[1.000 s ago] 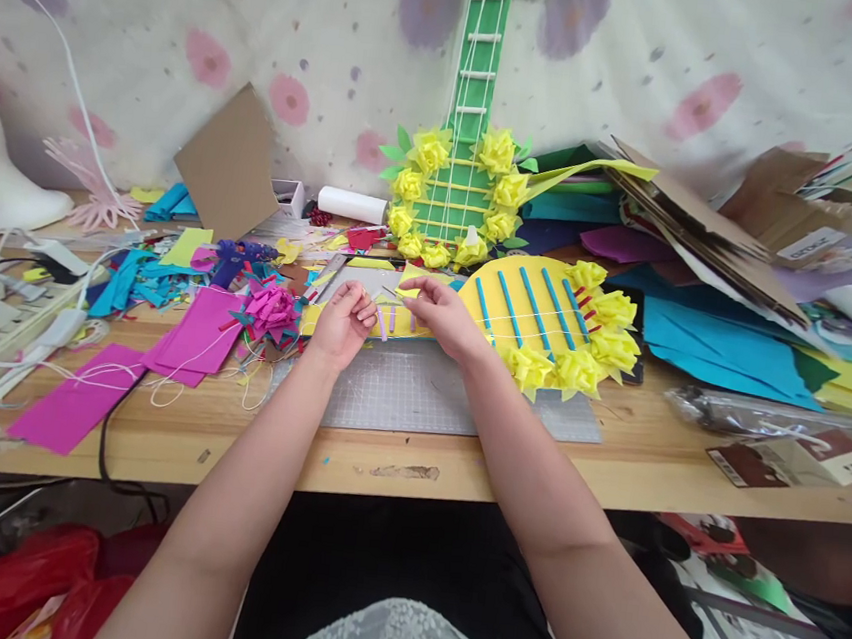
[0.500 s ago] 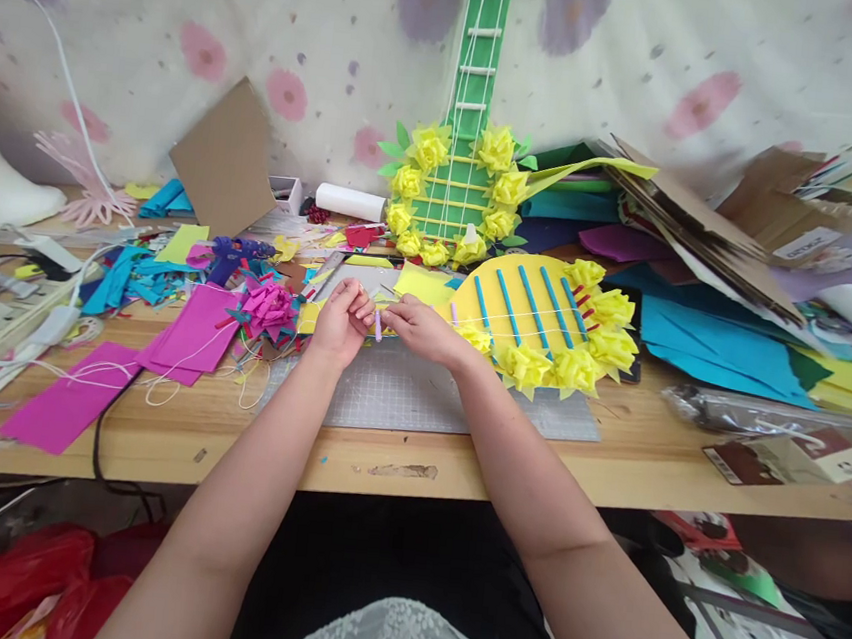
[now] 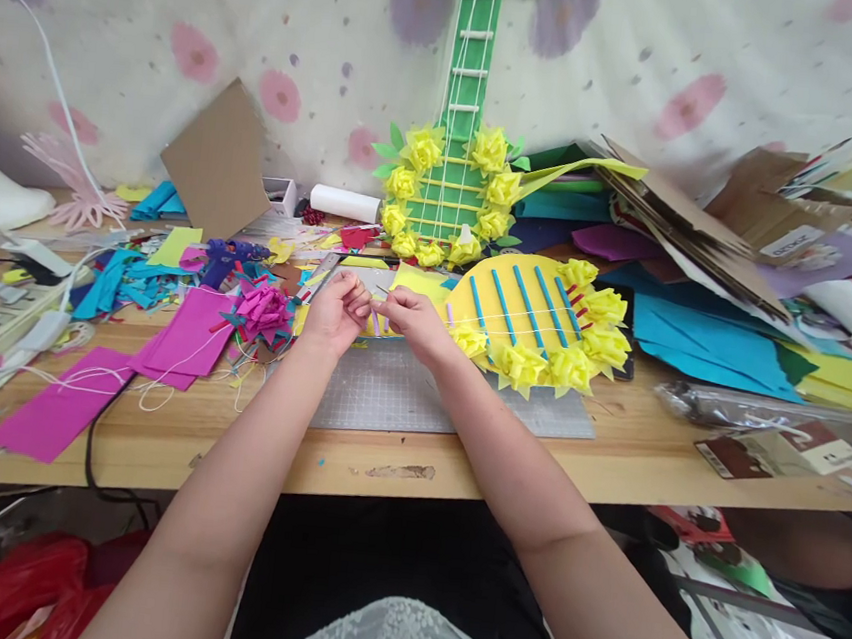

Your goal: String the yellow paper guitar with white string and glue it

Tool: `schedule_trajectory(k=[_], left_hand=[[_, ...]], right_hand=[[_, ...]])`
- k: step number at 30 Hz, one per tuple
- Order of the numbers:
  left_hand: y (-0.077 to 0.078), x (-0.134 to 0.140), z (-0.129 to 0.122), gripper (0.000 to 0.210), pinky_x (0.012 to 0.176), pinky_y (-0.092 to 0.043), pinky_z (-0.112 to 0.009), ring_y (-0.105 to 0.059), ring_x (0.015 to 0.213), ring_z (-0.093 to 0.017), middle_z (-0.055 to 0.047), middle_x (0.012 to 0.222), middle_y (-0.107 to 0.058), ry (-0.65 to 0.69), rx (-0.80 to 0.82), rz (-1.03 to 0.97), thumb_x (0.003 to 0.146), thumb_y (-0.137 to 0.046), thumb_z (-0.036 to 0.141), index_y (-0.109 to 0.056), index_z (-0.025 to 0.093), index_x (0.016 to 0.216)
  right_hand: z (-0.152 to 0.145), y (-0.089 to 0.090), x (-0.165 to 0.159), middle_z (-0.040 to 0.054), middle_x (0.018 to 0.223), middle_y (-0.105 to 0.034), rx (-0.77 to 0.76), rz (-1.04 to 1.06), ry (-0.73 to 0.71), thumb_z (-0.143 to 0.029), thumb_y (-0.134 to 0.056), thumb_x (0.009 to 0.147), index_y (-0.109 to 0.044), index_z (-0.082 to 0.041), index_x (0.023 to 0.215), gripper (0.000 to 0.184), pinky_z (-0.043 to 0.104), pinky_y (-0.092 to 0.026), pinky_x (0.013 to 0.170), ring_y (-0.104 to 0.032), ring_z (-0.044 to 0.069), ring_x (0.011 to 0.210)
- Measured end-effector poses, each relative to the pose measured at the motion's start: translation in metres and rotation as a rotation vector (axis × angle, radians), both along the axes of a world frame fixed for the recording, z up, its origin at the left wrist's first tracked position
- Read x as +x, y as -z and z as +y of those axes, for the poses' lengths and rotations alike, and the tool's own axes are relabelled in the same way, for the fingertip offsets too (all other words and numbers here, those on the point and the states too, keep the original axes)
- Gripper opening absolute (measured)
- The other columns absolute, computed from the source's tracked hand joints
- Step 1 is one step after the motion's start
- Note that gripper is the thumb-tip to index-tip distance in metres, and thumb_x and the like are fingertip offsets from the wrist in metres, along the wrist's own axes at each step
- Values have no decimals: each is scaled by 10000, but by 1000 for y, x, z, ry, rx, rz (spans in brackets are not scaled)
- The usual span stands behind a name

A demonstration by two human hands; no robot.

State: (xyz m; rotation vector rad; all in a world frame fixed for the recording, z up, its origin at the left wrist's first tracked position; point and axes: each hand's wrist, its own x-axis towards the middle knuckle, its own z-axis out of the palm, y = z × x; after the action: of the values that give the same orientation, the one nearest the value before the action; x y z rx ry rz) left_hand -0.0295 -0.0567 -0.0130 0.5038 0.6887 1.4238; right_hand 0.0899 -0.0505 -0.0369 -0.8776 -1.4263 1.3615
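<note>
A yellow paper guitar (image 3: 506, 285) lies across a grey cutting mat (image 3: 388, 396), with blue strips on its body and yellow paper flowers (image 3: 523, 366) along its edge. Over the guitar's neck, my left hand (image 3: 337, 311) is closed, fingers curled in. Close to its right, my right hand (image 3: 412, 323) pinches with thumb and forefinger. Thin white string (image 3: 496, 328) runs over the guitar body to my right hand. What the left fingers hold is too small to make out. Short purple strips (image 3: 375, 323) show on the neck between the hands.
A green paper guitar (image 3: 451, 196) with yellow flowers stands upright behind. To the left are a magenta paper flower (image 3: 262, 308), magenta sheets (image 3: 187, 337) and a blue glue gun (image 3: 228, 258). Blue paper (image 3: 703, 336) and stacked cardboard (image 3: 678, 208) lie at the right.
Both hands stay close together over the neck and have shifted slightly, the left fingers curling tighter. The whole view has moved a little; the guitar lies as before.
</note>
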Motion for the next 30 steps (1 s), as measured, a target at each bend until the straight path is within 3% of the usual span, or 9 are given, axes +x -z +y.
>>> schedule_trajectory(k=[7,12,19,25,27,30], left_hand=[[-10,9,-1,316,367,-235,-155,-245,356,-34,77,452,-204,-6,25,50,820,-509,97,-342,166,562],[-8,12,3,331,391,-270,-155,-301,364,-29,77,451,-232,-11,55,35,834,-513,127,-327,168,564],[-1,4,3,182,495,-420,-168,-574,545,-77,42,579,-518,-43,-26,120,785,-608,314,-485,185,751],[6,1,2,197,556,-455,-156,-614,597,-70,49,676,-562,-202,-74,308,723,-657,218,-474,199,789],[7,2,0,181,556,-465,-171,-612,585,-80,33,669,-570,-105,-123,391,734,-654,241,-489,178,776],[5,3,-5,227,536,-478,-206,-608,551,-106,-8,655,-589,147,-155,433,749,-648,339,-544,146,807]], right_hand=[[-4,-7,5,-68,554,-218,-82,195,-20,-363,-655,625,-298,-191,485,420,217,-213,446,-225,45,473],[-3,-10,5,-82,518,-156,-207,316,-54,-295,-585,650,-262,-204,513,362,211,-168,432,-142,48,464],[5,0,8,-78,528,-183,-224,343,-80,-239,-523,702,-279,-205,541,294,211,-157,431,-140,58,468],[8,-1,14,-76,531,-144,-221,336,-104,-212,-498,719,-244,-212,533,315,223,-150,438,-113,69,464],[8,-2,16,-73,523,-168,-187,283,-117,-220,-471,731,-255,-212,530,296,228,-152,446,-130,72,464],[6,-5,20,-54,540,-268,-40,114,-100,-245,-447,758,-326,-204,528,264,231,-223,476,-235,77,480]])
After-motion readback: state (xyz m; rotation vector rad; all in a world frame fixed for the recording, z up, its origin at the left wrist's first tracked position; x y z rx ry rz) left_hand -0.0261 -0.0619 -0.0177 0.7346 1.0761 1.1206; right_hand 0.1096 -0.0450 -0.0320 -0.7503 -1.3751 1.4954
